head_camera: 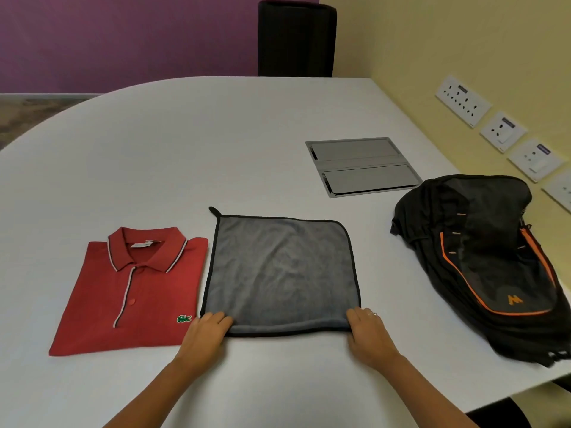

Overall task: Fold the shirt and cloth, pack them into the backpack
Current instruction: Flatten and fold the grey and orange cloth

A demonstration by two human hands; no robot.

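A red polo shirt (136,291) lies folded flat on the white table (191,143), collar away from me. Right beside it lies a grey cloth (281,270) with a black hem, spread flat. My left hand (207,332) holds the cloth's near left corner, fingers lying on top of it. My right hand (366,330) holds the near right corner the same way. A black backpack (482,264) with orange trim lies on its side at the right of the table.
A grey metal cable hatch (361,166) is set into the table behind the cloth. A dark chair back (296,38) stands at the far edge. Wall sockets (463,101) line the yellow wall on the right.
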